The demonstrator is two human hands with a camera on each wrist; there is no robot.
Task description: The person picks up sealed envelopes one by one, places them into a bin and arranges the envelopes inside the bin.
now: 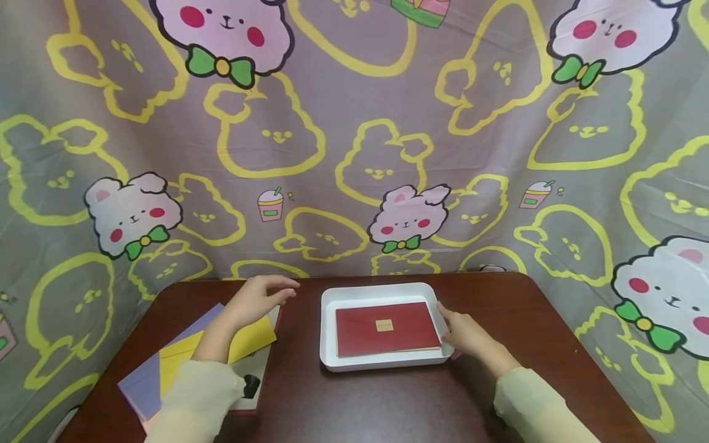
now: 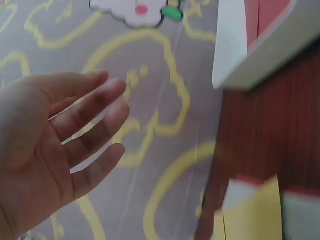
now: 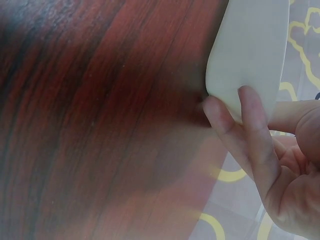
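Observation:
A white tray (image 1: 382,364) sits on the table with a red envelope (image 1: 360,332) lying flat inside, a small gold label at its middle. My right hand (image 1: 465,332) holds the tray at its right end. In the right wrist view, fingertips (image 3: 252,102) press against the outer wall of the tray (image 3: 245,55), and the thumb reaches over to its other side. My left hand (image 1: 255,300) hovers over the far end of some envelopes at the left. Its fingers are relaxed and apart in the left wrist view, with nothing held.
Left of the tray, a yellow envelope (image 1: 255,338) and a purple envelope (image 1: 144,381) overlap a flat greyish piece (image 1: 260,369) with a red edge. Part of this pile is hidden under my left forearm. A patterned curtain (image 1: 332,141) hangs behind the dark wooden table (image 1: 332,406).

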